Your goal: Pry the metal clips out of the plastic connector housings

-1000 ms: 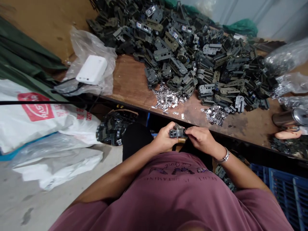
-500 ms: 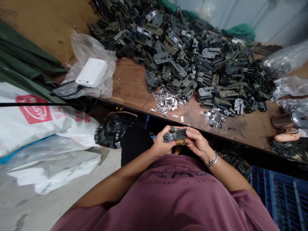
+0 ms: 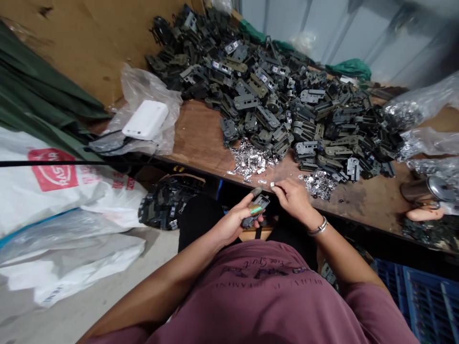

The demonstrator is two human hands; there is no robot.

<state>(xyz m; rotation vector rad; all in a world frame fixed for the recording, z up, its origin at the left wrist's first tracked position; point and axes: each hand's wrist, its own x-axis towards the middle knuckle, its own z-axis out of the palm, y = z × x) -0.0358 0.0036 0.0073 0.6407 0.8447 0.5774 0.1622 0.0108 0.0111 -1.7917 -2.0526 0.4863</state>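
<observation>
My left hand [image 3: 234, 217] is closed around a dark grey plastic housing [image 3: 263, 203], held tilted in front of the bench edge with its hollow side showing. A yellowish band with a bright green streak shows at its fingers; I cannot tell what it is. At the front edge of the bench, my right hand [image 3: 296, 200] pinches a small shiny metal clip [image 3: 272, 184] between thumb and forefinger. Just beyond lies a small heap of similar metal clips [image 3: 249, 160], and a second heap of metal pieces [image 3: 320, 185] sits to the right of it.
A large pile of dark plastic housings [image 3: 247, 101] covers the back of the wooden bench [image 3: 195, 129]. On the left a white box [image 3: 145, 119] rests on clear plastic. A metal cup [image 3: 428, 188] and bags of metal parts [image 3: 405, 112] stand right; a blue crate [image 3: 430, 296] is below.
My right hand has left the housing and reached forward to the clip at the bench edge. The housing has turned in my left hand. The whole view has shifted slightly.
</observation>
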